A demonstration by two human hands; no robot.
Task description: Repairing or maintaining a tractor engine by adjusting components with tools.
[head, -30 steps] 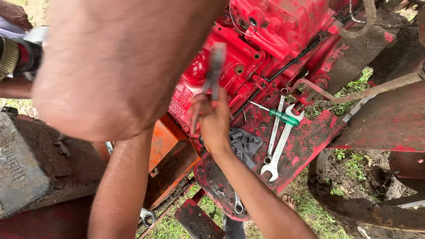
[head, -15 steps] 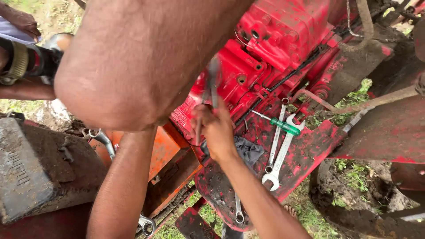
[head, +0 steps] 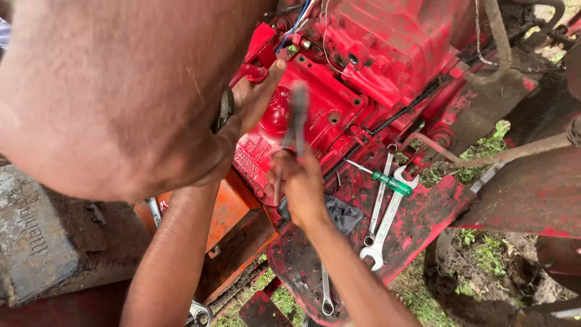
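A: Starting at the left, what carried any marking?

B: A grey metal block (head: pixel 42 236) sat at the near left, with raised lettering cast into its face. Right of it, an orange housing (head: pixel 233 227) showed a bare slanted panel. Farther right, the red engine casing (head: pixel 339 91) had embossed lettering on a plate near its lower left corner.

A: And the hands?

B: The left hand (head: pixel 251 100) pressed flat against the casing's upper left edge, fingers spread wide, holding nothing I could make out. The right hand (head: pixel 302 184) was wrapped tight around a pair of pliers (head: pixel 296 118), whose blurred head pointed up at the casing's middle.

A: What lay to the right?

B: A dark rag (head: pixel 345 213) lay just beside the right wrist on the red footplate (head: pixel 423 218). Beyond it were a green-handled screwdriver (head: pixel 387 180) and two wrenches (head: pixel 384 221) lying side by side.

A: Any free room?

B: The footplate's near right corner was bare, ending at grass (head: pixel 484 257). A curved rusty rod (head: pixel 478 158) bounded it on the far side.
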